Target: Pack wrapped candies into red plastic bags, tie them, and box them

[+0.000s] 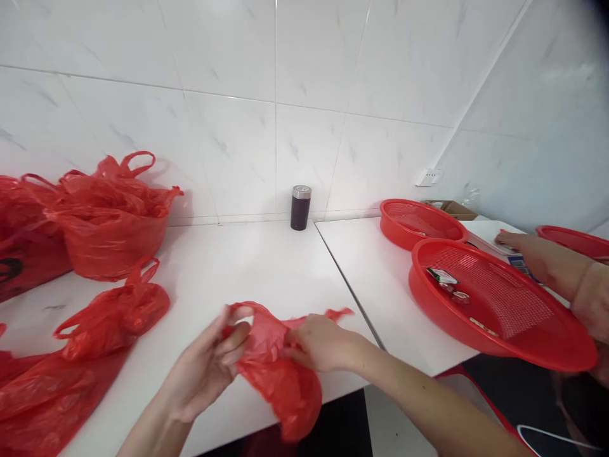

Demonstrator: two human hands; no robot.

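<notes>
Way left of the dark tumbler [299, 212] there's a fat red bag [111, 231] sitting upright against the wall, with a smaller knotted bag [128, 308] nearer the viewer and some crumpled red plastic [42, 400] nearer still. Next along, in front of the tumbler and a bit left, is the left hand [214, 355], fingers curled and pinching the edge of a thin red plastic bag [295, 393]. That bag is right in front of the tumbler, its rounded lower part hanging at the table's [228, 266] near edge. Right hand [318, 343] is in front of the tumbler too, slightly right, fingers bunched shut on the same bag; fingertips are mostly hidden. Further right of the tumbler: a red basket [399, 236], then a bigger one [451, 324] closer in, holding a green-and-white packet [442, 275] and some small bits. Far right of the tumbler, somebody else's arm [556, 263] reaches in; can't tell what those fingers are doing.
</notes>
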